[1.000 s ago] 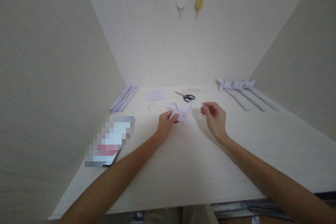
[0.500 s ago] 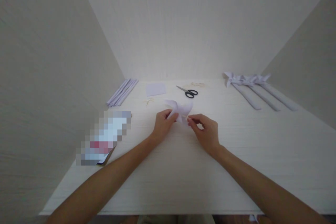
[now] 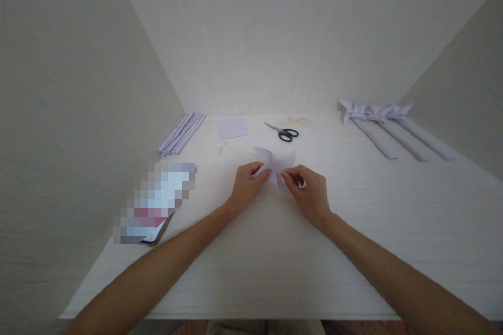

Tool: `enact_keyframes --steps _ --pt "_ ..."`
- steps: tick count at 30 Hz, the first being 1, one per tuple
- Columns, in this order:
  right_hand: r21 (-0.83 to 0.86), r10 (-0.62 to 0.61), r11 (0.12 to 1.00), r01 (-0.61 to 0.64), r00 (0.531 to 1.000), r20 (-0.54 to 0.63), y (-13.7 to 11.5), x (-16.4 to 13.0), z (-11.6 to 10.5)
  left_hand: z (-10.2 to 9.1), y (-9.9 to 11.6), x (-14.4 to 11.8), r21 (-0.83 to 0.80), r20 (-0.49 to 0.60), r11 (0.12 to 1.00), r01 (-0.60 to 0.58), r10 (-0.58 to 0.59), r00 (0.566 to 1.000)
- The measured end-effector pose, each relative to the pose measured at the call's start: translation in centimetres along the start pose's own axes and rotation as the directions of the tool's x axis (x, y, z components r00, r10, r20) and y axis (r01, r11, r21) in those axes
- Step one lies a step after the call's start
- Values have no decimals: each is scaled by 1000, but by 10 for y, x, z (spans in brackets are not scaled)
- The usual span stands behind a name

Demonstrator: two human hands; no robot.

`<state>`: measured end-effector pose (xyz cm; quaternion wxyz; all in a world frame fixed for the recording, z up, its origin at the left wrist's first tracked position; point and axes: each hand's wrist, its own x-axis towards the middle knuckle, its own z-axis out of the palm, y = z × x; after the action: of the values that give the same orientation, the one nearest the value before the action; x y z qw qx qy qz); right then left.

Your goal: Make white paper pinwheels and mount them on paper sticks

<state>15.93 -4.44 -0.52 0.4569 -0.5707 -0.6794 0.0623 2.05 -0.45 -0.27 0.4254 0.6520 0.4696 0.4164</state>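
You held a folded pale lilac paper pinwheel [image 3: 275, 163] at its centre with both hands, just above the pale wooden table [image 3: 275, 261].

Your left hand [image 3: 248, 186] pinched the pinwheel's left side between thumb and fingers, and your right hand [image 3: 308, 193] was closed on its middle from the right, fingertips seemingly gripping a thin stick there, though it was too small to be sure. The step looked like fixing the blades at the hub; the next move would call for a steady left pinch so the folded points stayed stacked. The pinwheel sat between the two grips, blades fanning up and away from you. Black-handled scissors [image 3: 283, 132] and a small lilac paper square [image 3: 233, 128] lay beyond, well apart; three finished lilac pinwheels on paper sticks [image 3: 383, 125] lay far right, and rolled lilac paper sticks [image 3: 181, 133] far left.
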Motion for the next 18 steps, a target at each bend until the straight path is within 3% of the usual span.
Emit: enact_keyframes --steps 18 --pt "-58 45 997 -43 998 36 2 0 4 1 -3 -2 115 -19 990 -80 82 996"
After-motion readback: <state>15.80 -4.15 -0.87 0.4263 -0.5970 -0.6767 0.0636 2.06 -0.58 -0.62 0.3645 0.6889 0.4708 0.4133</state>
